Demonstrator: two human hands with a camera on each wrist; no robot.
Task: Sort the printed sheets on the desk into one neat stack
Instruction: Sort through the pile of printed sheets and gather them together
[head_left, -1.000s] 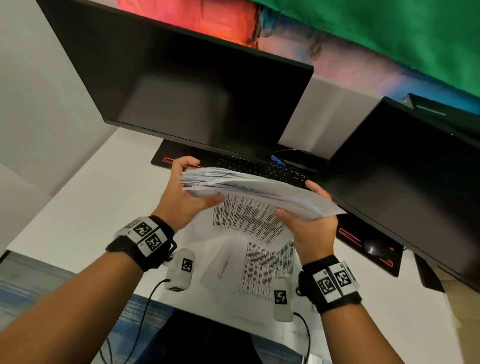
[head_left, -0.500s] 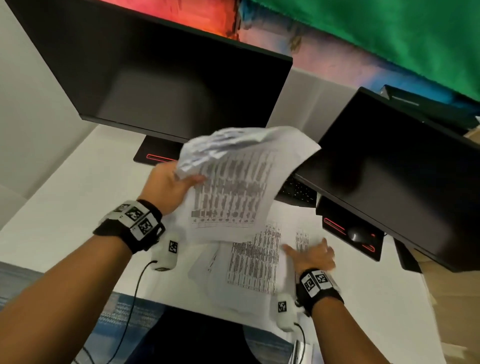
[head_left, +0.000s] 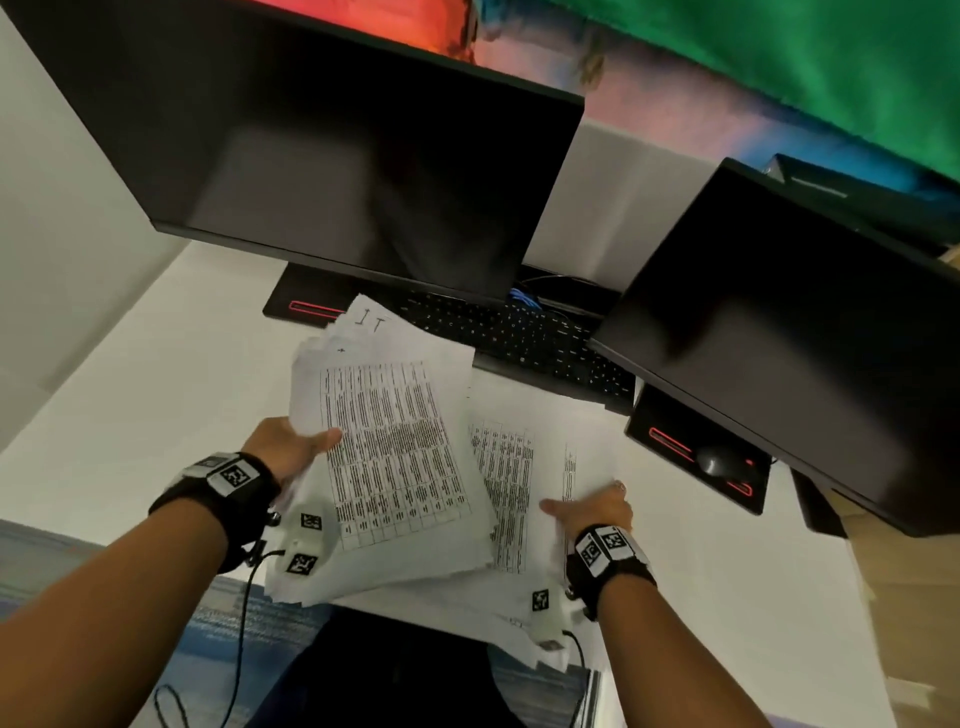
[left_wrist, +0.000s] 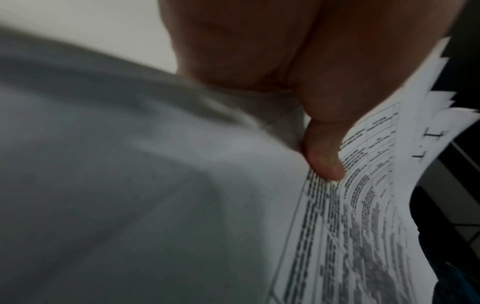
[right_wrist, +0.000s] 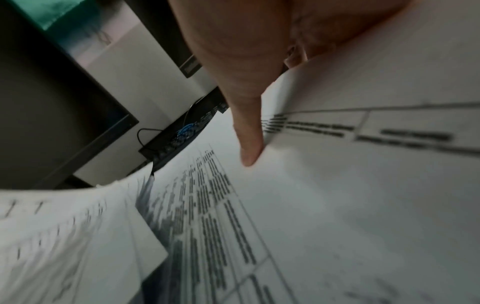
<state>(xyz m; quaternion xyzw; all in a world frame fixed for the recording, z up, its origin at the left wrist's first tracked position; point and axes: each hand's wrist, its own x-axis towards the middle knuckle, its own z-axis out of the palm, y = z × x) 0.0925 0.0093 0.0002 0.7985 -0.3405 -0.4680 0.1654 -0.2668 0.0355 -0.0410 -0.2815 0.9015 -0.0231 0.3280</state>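
My left hand (head_left: 291, 452) grips a thick, uneven stack of printed sheets (head_left: 395, 457) at its left edge, thumb (left_wrist: 322, 160) on the top page, and holds it low over the desk. The stack's corners fan out at the far end (left_wrist: 436, 98). To the right, loose printed sheets (head_left: 519, 467) lie spread on the white desk (head_left: 156, 389), partly under the stack. My right hand (head_left: 592, 509) is at their right side. Its thumb (right_wrist: 246, 133) lies across the edge of one sheet (right_wrist: 389, 92), which hides the fingers behind it.
A black keyboard (head_left: 519, 338) lies just beyond the papers under the left monitor (head_left: 337, 156). A second monitor (head_left: 805, 322) stands on the right, with a mouse (head_left: 714, 460) on its base. The desk's near edge (head_left: 675, 675) runs below my wrists.
My left hand has brought the stack down from a raised, tilted hold to lie low over the desk. My right hand, which let go of the stack earlier, stays on the loose sheets.
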